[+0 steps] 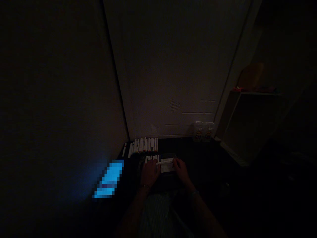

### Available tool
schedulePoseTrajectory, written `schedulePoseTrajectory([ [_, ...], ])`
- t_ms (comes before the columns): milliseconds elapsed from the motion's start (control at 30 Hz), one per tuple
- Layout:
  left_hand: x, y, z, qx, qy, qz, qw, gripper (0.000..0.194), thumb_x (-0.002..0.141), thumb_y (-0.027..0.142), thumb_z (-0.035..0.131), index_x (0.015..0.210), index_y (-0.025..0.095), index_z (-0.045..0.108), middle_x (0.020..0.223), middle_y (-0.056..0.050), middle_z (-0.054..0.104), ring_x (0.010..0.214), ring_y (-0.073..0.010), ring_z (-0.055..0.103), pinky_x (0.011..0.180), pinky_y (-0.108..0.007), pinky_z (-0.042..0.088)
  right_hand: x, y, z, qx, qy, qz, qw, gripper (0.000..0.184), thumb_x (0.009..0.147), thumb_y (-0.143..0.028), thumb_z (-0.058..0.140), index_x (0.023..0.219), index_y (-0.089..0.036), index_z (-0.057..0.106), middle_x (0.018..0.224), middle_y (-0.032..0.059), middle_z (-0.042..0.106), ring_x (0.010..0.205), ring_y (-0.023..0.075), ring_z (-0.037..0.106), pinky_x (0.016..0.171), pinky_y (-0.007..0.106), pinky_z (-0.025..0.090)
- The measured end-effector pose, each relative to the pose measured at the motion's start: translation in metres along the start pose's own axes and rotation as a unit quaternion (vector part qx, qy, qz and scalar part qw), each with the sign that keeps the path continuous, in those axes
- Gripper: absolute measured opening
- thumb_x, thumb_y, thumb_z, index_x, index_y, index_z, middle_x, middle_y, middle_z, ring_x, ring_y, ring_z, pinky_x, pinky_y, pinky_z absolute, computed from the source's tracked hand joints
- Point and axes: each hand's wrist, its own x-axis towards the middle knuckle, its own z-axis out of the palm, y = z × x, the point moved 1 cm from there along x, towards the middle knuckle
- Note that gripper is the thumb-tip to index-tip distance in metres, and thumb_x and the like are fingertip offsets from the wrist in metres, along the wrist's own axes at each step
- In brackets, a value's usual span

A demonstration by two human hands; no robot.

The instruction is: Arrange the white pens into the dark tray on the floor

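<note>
In the dim head view, a white marker (pixel 164 162) lies crosswise between my two hands, over a case (pixel 170 155) with a dark rim. My right hand (pixel 182 170) pinches the marker's right end. My left hand (pixel 150 173) is closed at its left end, the fingertips partly lost in shadow. Several white markers (pixel 151 158) stand side by side in the case's left part, just beyond my left fingers. More white pieces (pixel 167 167) lie flat under the held marker; the dark hides their exact kind.
Behind the case, a row of white markers (pixel 145 145) lies on the dark table, with one marker (pixel 124 149) apart at its left. A glowing, pixelated blue screen (pixel 109 180) is at left. Two clear packages (pixel 203 131) stand by the wall. A box-like shelf (pixel 250 122) rises at right.
</note>
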Motion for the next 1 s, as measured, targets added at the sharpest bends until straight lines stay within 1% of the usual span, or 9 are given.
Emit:
schedulePoseTrajectory([
  [167,0.0,-0.0016,0.0003,0.004,-0.006,-0.003,1.0,0.028,0.087,0.029,0.032,0.103,0.018,0.052,0.098,-0.007,0.061,0.095,-0.0213,0.052,0.083,-0.036,0.036,-0.0006,0.0007,0.0005,0.01,-0.002,0.006,1.0,0.038,0.087,-0.046,0.037,0.082,-0.02,0.064,0.078,0.0034,0.063,0.072,0.0157,0.056,0.066,0.024,0.041],
  [300,0.0002,-0.0016,-0.0002,-0.002,-0.009,0.003,1.0,0.029,0.086,0.032,0.034,0.104,0.018,0.052,0.099,-0.008,0.06,0.096,-0.0216,0.052,0.083,-0.036,0.037,-0.0004,0.0017,0.0009,0.003,-0.002,0.003,1.0,0.039,0.087,-0.046,0.036,0.078,-0.02,0.063,0.076,0.0031,0.063,0.073,0.0158,0.055,0.068,0.025,0.041],
  [400,0.0,-0.0011,0.0005,-0.006,-0.007,0.0,1.0,0.029,0.086,0.034,0.036,0.104,0.018,0.052,0.1,-0.008,0.06,0.097,-0.0218,0.052,0.083,-0.035,0.037,0.0,0.002,0.0008,0.001,0.003,0.005,1.0,0.039,0.086,-0.047,0.037,0.08,-0.02,0.064,0.077,0.0036,0.063,0.073,0.0161,0.055,0.068,0.025,0.042],
  [533,-0.0003,-0.0004,0.001,-0.01,0.001,-0.004,1.0,0.028,0.086,0.034,0.036,0.104,0.019,0.052,0.102,-0.008,0.059,0.099,-0.0217,0.051,0.085,-0.036,0.036,0.0001,0.0003,-0.0002,-0.005,0.003,0.002,1.0,0.04,0.087,-0.047,0.036,0.078,-0.02,0.063,0.075,0.0033,0.063,0.073,0.016,0.056,0.069,0.025,0.042],
  [633,-0.0002,-0.0002,-0.0001,-0.01,-0.001,-0.001,1.0,0.028,0.085,0.032,0.037,0.104,0.019,0.052,0.102,-0.007,0.06,0.099,-0.0217,0.052,0.085,-0.035,0.036,-0.0002,-0.001,-0.001,-0.005,0.0,0.001,1.0,0.039,0.087,-0.048,0.036,0.078,-0.02,0.063,0.077,0.0035,0.063,0.075,0.0162,0.056,0.069,0.025,0.041],
  [800,0.0004,-0.0002,-0.0024,-0.009,-0.007,-0.008,1.0,0.027,0.086,0.027,0.032,0.102,0.019,0.053,0.097,-0.007,0.061,0.094,-0.0205,0.053,0.082,-0.035,0.037,-0.0004,-0.0006,-0.0007,0.001,0.002,0.001,1.0,0.038,0.087,-0.047,0.037,0.085,-0.02,0.064,0.079,0.0034,0.063,0.075,0.0158,0.056,0.07,0.025,0.041],
  [933,0.0002,0.0002,-0.0029,-0.009,0.0,-0.003,1.0,0.026,0.085,0.028,0.036,0.102,0.019,0.054,0.101,-0.007,0.061,0.096,-0.0209,0.053,0.081,-0.034,0.038,-0.0008,-0.0004,0.0,-0.01,-0.005,0.006,1.0,0.041,0.088,-0.047,0.035,0.077,-0.019,0.063,0.073,0.0029,0.062,0.072,0.0154,0.055,0.069,0.025,0.041],
  [1000,0.0001,0.0007,-0.003,-0.008,0.001,-0.002,1.0,0.027,0.085,0.031,0.037,0.102,0.019,0.054,0.101,-0.008,0.061,0.097,-0.0213,0.053,0.081,-0.035,0.038,-0.0015,-0.0003,-0.0002,-0.019,0.002,0.01,1.0,0.04,0.088,-0.047,0.035,0.078,-0.02,0.064,0.076,0.0032,0.062,0.074,0.0156,0.055,0.072,0.025,0.04],
])
